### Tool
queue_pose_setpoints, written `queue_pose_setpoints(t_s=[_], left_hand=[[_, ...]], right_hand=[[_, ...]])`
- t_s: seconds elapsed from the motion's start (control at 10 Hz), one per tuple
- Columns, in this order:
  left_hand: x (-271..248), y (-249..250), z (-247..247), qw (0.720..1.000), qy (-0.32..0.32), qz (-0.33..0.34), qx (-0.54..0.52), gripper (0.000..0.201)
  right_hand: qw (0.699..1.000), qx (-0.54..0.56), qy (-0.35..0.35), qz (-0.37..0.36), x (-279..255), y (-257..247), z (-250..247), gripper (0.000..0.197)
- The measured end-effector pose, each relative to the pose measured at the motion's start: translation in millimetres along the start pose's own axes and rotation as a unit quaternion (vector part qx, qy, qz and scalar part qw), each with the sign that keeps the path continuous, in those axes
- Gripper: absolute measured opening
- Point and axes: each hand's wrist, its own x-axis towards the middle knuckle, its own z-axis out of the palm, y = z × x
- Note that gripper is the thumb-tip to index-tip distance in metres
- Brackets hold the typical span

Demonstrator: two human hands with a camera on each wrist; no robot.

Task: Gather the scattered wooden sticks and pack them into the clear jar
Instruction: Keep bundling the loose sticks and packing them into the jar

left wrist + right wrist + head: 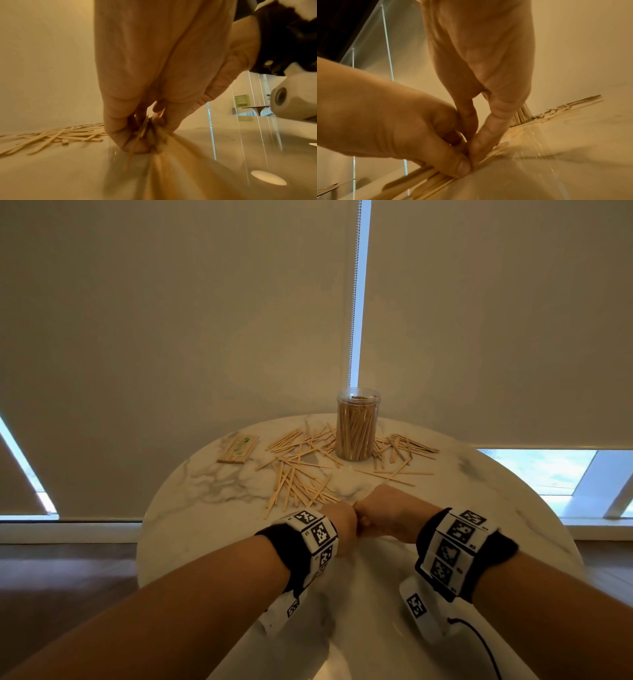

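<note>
A clear jar [358, 426], packed with upright wooden sticks, stands at the far middle of the round marble table [205, 508]. Loose sticks [298, 474] lie fanned out to its left and front, and more sticks [400, 450] lie to its right. My two hands meet knuckle to knuckle near the table's middle. My left hand [342, 525] grips a bundle of sticks [419, 178] lying along the tabletop. My right hand [474, 135] pinches the same bundle between thumb and index finger, right beside the left thumb. The head view hides the bundle under both hands.
A wrapped pack of sticks [238, 448] lies at the table's far left. Drawn roller blinds [171, 320] hang just behind the table. The table's rim curves close on both sides, with dark floor [68, 570] below.
</note>
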Motion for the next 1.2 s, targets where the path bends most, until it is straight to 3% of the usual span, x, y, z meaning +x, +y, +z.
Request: queue_pose_setpoints(t_s=[0.2,0.3,0.4,0.5,0.6,0.7,0.8,0.9,1.1,1.2], left_hand=[[-7.1,4.1,-9.3,0.996,-0.018,0.027,0.082,0.03],[-5.8,-0.7,-7.3,0.997,-0.007,0.022,0.068,0.034],[-5.2,-9.9,-4.2,1.0,0.009,0.004,-0.002,0.044],[-4.4,-17.2,-0.1,0.996,0.025,0.02,-0.077,0.046],[-7.9,-19.5,0.0,0.99,0.043,0.048,-0.125,0.026],[-15.1,-17.6,-5.8,0.98,0.077,0.07,-0.172,0.014],[-19.9,-16.9,-6.6,0.963,0.117,0.101,-0.22,0.021],[-23.1,-14.2,-3.8,0.945,0.139,0.112,-0.275,0.035],[-16.9,-11.9,-6.4,0.931,0.158,0.107,-0.309,0.035],[-17.0,-12.0,-12.0,0.924,0.159,0.117,-0.326,0.031]], right_hand=[[1.0,-0.02,-0.016,0.006,-8.3,-0.3,-17.6,0.024],[0.994,-0.078,0.067,-0.03,-5.1,2.7,-31.7,0.035],[0.993,-0.049,0.104,-0.018,-6.6,3.1,-36.4,0.046],[0.998,0.016,0.058,-0.026,-6.0,2.4,-31.5,0.043],[0.993,0.057,0.075,-0.075,-6.8,-1.3,-24.1,0.034],[0.983,0.124,0.091,-0.101,-5.7,-5.9,-21.2,0.061],[0.979,0.144,0.085,-0.119,-12.1,-11.5,-24.7,0.078],[0.976,0.162,0.059,-0.132,-15.9,-17.8,-30.3,0.076],[0.976,0.086,0.097,-0.174,-17.5,-23.5,-36.3,0.099],[0.971,0.062,0.121,-0.195,-18.5,-27.5,-39.9,0.052]])
